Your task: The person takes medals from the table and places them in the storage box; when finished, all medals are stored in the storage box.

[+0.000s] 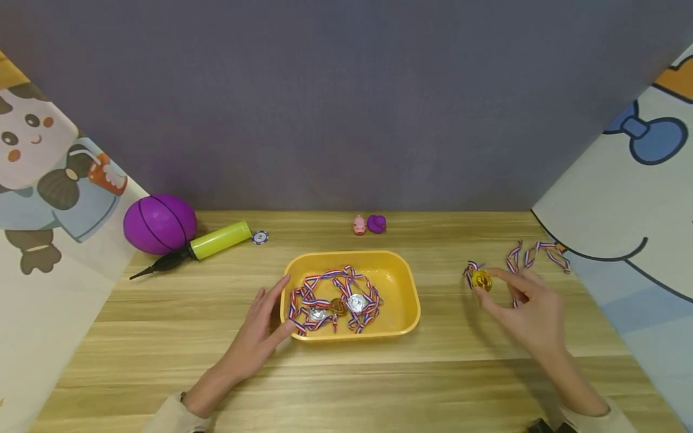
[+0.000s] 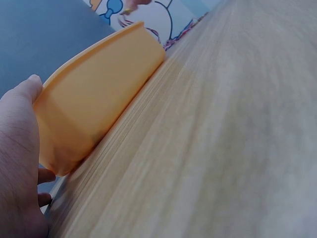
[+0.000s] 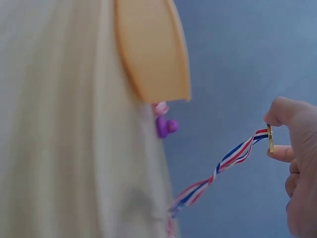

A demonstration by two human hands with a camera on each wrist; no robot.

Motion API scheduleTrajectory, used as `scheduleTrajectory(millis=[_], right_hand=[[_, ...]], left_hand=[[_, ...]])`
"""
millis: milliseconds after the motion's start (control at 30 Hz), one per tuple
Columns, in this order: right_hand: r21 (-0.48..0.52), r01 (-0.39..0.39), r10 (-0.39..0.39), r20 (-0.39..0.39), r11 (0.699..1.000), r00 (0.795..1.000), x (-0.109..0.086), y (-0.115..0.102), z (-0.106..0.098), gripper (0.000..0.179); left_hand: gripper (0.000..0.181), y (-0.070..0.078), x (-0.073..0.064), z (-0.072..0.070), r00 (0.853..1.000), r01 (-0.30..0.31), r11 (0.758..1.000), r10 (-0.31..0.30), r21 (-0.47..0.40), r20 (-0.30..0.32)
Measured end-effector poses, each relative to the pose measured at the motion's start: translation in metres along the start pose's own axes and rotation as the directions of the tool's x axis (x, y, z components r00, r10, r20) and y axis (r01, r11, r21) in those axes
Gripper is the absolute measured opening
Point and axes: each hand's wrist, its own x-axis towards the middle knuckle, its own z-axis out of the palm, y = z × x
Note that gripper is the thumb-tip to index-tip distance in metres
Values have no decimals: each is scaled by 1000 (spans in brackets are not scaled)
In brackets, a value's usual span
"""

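A yellow plastic basin [image 1: 397, 304] stands on the table. Inside it lie two silver medals, one of them this silver medal [image 1: 356, 303], and a bronze medal [image 1: 338, 307], among striped red, white and blue ribbons. My left hand [image 1: 258, 328] holds the basin at its left end, thumb at the near rim; in the left wrist view the thumb [image 2: 30, 88] lies along the basin wall [image 2: 94, 94]. To the right of the basin, my right hand [image 1: 527, 307] pinches a gold medal [image 1: 481, 280] between thumb and fingertip. Its striped ribbon [image 3: 233, 157] hangs down in the right wrist view.
More striped ribbons [image 1: 547, 252] lie at the far right, partly behind my right hand. A purple ball [image 1: 160, 224], a green hand pump [image 1: 221, 240] and a poker chip [image 1: 260, 237] are at the back left. Behind the basin sit a pink pig [image 1: 360, 225] and a purple duck [image 1: 376, 224].
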Motion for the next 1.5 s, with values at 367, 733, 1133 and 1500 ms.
scheduleTrajectory(millis=[367, 733, 1133, 1500], right_hand=[[209, 63, -29, -159, 976, 987, 42, -28, 6, 28], [435, 73, 55, -276, 897, 959, 74, -70, 2, 27], [557, 117, 57, -285, 822, 957, 89, -112, 25, 28], [270, 109, -145, 118, 957, 982, 45, -96, 77, 36]], left_hand=[[79, 0, -5, 0, 999, 40, 999, -40, -7, -1], [81, -4, -2, 0, 999, -26, 1000, 26, 5, -20], [81, -3, 0, 0, 999, -33, 999, 33, 9, -13], [79, -1, 1, 0, 999, -50, 999, 50, 18, -19]])
